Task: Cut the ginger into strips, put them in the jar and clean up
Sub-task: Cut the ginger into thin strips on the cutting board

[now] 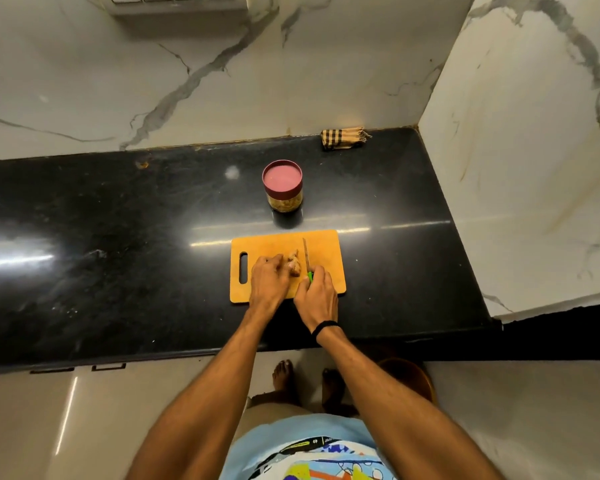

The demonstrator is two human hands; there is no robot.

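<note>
A knobbly piece of ginger [294, 262] lies on an orange cutting board [328, 244] on the black counter. My left hand [269, 279] presses down on the ginger's left end and holds it. My right hand [316, 296] grips the green handle of a knife [306, 255], whose blade points away from me just right of the ginger. Behind the board stands a clear jar [283, 189] with a maroon lid on; some pale contents show through its wall.
A folded checked cloth [343, 138] lies at the back of the black counter [118, 237] against the marble wall. A marble side wall [534, 168] closes the counter on the right. My bare feet and a brown round object [409, 375] are on the floor below.
</note>
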